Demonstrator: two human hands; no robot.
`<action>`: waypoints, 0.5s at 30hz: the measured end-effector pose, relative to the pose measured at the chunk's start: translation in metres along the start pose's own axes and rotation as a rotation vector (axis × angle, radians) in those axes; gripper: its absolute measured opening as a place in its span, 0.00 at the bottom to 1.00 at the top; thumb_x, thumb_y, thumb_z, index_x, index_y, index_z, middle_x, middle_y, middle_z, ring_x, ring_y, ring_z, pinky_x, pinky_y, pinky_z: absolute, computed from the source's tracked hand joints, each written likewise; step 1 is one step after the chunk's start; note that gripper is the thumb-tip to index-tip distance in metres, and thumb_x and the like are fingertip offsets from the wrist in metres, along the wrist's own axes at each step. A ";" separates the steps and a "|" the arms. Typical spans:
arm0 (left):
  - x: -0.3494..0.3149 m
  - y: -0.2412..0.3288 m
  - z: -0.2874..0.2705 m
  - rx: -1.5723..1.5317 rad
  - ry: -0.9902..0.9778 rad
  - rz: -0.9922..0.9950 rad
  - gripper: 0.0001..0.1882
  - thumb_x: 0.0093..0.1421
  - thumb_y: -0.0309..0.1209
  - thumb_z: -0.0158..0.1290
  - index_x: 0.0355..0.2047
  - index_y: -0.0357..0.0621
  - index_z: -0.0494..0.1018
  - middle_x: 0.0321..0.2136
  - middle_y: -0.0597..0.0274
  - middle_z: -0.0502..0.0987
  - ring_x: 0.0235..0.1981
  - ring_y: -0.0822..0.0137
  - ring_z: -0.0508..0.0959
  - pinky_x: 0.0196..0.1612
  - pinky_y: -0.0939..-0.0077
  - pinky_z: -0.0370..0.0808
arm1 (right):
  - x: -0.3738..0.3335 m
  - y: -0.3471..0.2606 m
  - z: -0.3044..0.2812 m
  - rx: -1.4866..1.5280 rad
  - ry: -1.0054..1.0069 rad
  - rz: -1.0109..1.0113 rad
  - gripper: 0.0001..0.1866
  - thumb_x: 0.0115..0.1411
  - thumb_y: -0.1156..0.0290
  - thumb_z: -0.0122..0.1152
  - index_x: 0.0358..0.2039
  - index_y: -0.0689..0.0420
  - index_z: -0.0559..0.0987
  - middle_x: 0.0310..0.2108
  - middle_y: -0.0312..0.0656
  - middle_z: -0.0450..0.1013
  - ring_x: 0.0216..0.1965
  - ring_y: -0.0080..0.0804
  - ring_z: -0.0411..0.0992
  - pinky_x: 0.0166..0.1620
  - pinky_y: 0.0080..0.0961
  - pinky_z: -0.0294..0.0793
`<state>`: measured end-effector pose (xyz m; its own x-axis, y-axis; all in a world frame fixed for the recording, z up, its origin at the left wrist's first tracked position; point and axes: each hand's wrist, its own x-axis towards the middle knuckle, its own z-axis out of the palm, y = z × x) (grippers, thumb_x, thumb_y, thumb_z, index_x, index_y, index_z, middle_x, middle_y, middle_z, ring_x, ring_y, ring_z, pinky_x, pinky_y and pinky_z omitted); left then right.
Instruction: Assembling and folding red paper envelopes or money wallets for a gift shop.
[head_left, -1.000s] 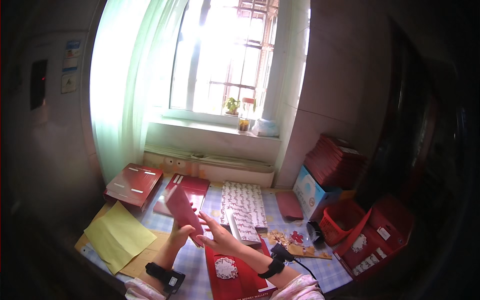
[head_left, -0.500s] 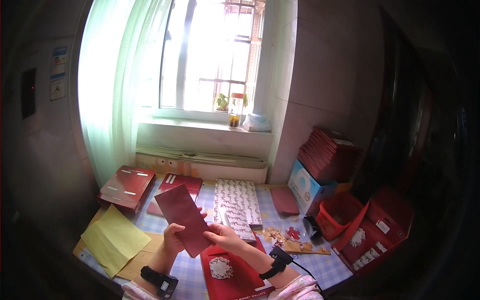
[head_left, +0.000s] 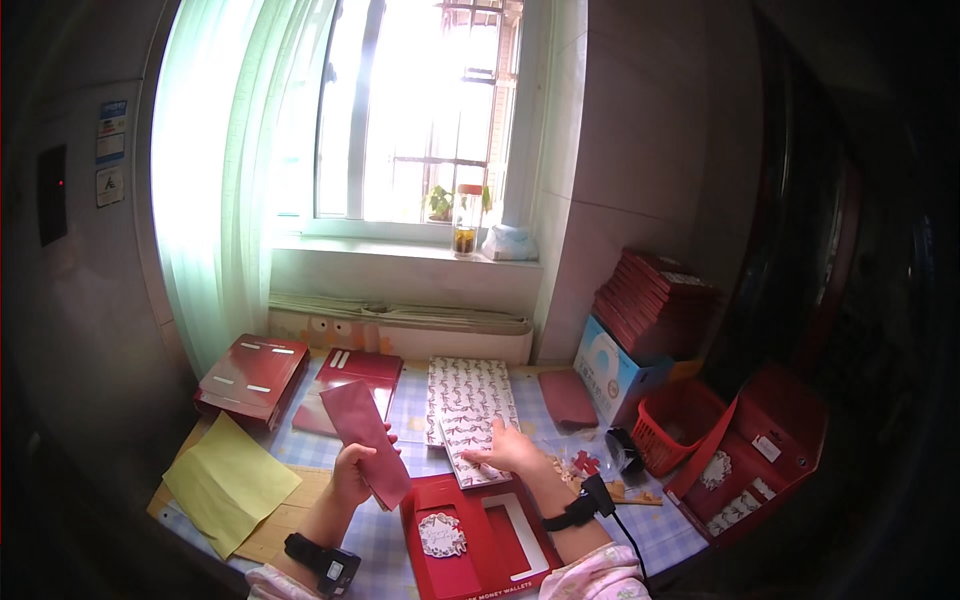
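My left hand [head_left: 350, 472] is closed around a narrow, dark-red paper envelope [head_left: 362, 430], holding it tilted above the table. On a white, small-patterned paper wallet [head_left: 465, 462] rests my right hand [head_left: 517, 452], thumb and fingers apart on its surface. That wallet partly overlaps a larger patterned piece [head_left: 455, 385] lying farther back. Just in front of my hands is a flat red package [head_left: 470, 580] with a white-edged cutout and a white, wreath-shaped tag [head_left: 441, 535].
Yellow paper [head_left: 235, 482] and a red box [head_left: 255, 375] are at left. Farther right stand a red basket [head_left: 682, 425], an open red package [head_left: 745, 485] and a blue-white box [head_left: 612, 370] beneath stacked red packages [head_left: 655, 305]. A clear bag [head_left: 585, 460] holds small pieces.
My right hand has let go of the red envelope and moved right and up onto the patterned wallet. My left hand still holds the envelope, now turned more edge-on.
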<state>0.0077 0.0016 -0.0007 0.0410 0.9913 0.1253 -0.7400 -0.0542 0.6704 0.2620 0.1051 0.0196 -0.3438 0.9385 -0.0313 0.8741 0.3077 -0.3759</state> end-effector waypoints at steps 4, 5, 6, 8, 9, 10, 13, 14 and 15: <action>0.001 -0.002 -0.004 0.012 0.013 0.005 0.29 0.45 0.28 0.46 0.51 0.38 0.62 0.41 0.53 0.71 0.41 0.58 0.74 0.46 0.62 0.72 | -0.001 -0.005 0.005 0.008 0.003 -0.006 0.51 0.40 0.37 0.65 0.51 0.66 0.58 0.41 0.63 0.69 0.45 0.54 0.71 0.48 0.40 0.70; 0.001 -0.002 -0.004 0.005 0.020 -0.002 0.28 0.45 0.27 0.46 0.51 0.39 0.62 0.40 0.53 0.71 0.41 0.59 0.74 0.46 0.63 0.72 | 0.000 -0.005 0.007 0.007 0.003 -0.006 0.51 0.40 0.37 0.65 0.51 0.66 0.58 0.41 0.63 0.69 0.45 0.54 0.71 0.48 0.40 0.70; 0.001 -0.002 -0.004 0.004 0.020 -0.001 0.28 0.45 0.27 0.46 0.51 0.39 0.62 0.40 0.53 0.71 0.41 0.59 0.74 0.46 0.63 0.72 | 0.003 -0.003 0.011 0.016 0.020 -0.025 0.51 0.40 0.39 0.65 0.51 0.66 0.58 0.42 0.63 0.69 0.44 0.55 0.71 0.48 0.41 0.70; 0.000 -0.003 -0.004 0.020 0.036 -0.014 0.28 0.46 0.27 0.46 0.51 0.40 0.62 0.40 0.54 0.71 0.40 0.59 0.74 0.46 0.64 0.72 | 0.006 -0.001 0.016 0.023 0.035 -0.047 0.51 0.40 0.40 0.66 0.51 0.66 0.57 0.42 0.64 0.68 0.44 0.55 0.71 0.47 0.41 0.70; 0.000 -0.003 -0.004 0.018 0.038 -0.012 0.28 0.46 0.27 0.46 0.51 0.40 0.62 0.40 0.54 0.71 0.40 0.59 0.74 0.46 0.64 0.72 | 0.006 -0.001 0.018 0.033 0.037 -0.042 0.51 0.39 0.41 0.67 0.52 0.66 0.57 0.42 0.64 0.68 0.44 0.56 0.71 0.47 0.41 0.70; 0.000 -0.004 -0.003 0.030 0.037 -0.018 0.28 0.47 0.28 0.46 0.51 0.40 0.62 0.40 0.54 0.71 0.40 0.59 0.74 0.46 0.64 0.72 | 0.007 0.000 0.019 0.043 0.042 -0.033 0.51 0.39 0.43 0.68 0.52 0.66 0.56 0.42 0.65 0.68 0.44 0.57 0.71 0.47 0.41 0.70; 0.002 -0.007 -0.003 0.075 0.054 -0.017 0.27 0.47 0.30 0.47 0.51 0.41 0.63 0.40 0.54 0.72 0.40 0.58 0.75 0.46 0.62 0.72 | 0.018 0.014 0.033 0.136 0.162 -0.141 0.48 0.42 0.51 0.70 0.54 0.67 0.56 0.41 0.60 0.69 0.42 0.48 0.72 0.44 0.36 0.73; 0.002 -0.008 -0.004 0.108 0.074 -0.012 0.28 0.46 0.32 0.48 0.50 0.40 0.64 0.40 0.54 0.73 0.40 0.57 0.75 0.46 0.60 0.73 | 0.019 0.014 0.033 0.136 0.162 -0.142 0.48 0.42 0.51 0.70 0.54 0.67 0.56 0.41 0.60 0.69 0.42 0.48 0.72 0.44 0.36 0.73; 0.002 -0.008 -0.003 0.107 0.074 -0.011 0.28 0.46 0.32 0.48 0.50 0.40 0.64 0.40 0.54 0.73 0.40 0.57 0.75 0.46 0.60 0.73 | 0.021 0.014 0.033 0.565 0.071 -0.163 0.44 0.45 0.57 0.69 0.54 0.67 0.56 0.41 0.57 0.70 0.41 0.42 0.73 0.42 0.31 0.73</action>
<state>0.0120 0.0048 -0.0083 -0.0038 0.9978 0.0660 -0.6635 -0.0519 0.7464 0.2561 0.1236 -0.0174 -0.4175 0.9002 0.1235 0.4867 0.3363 -0.8062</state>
